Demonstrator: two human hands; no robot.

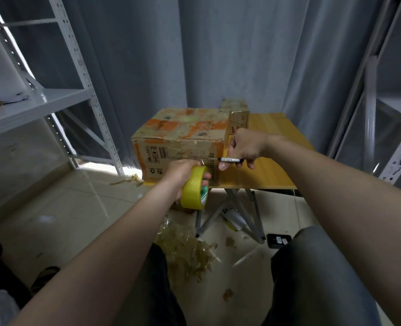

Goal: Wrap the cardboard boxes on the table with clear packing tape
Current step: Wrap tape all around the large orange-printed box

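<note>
A large cardboard box (183,130), patched with orange and glazed with clear film, is set on the left part of the wooden table (277,147), its front face flush with the near edge. A smaller box (238,114) is stood at one o'clock of it, touching its far right corner. The yellow tape roll (193,188) is gripped by the left hand (179,171), fingers curled through the core and round the rim, at six o'clock of the large box's front face and just off the table edge. A glint of clear strip is seen between roll and box. At two o'clock of the roll, a pen (231,159) is pinched level in the curled fingers of the right hand (244,147), its tip pointed at nine o'clock, against the box's right front corner. Crumpled tape scraps (185,250) are heaped on the floor at six o'clock of the table, between the knees
</note>
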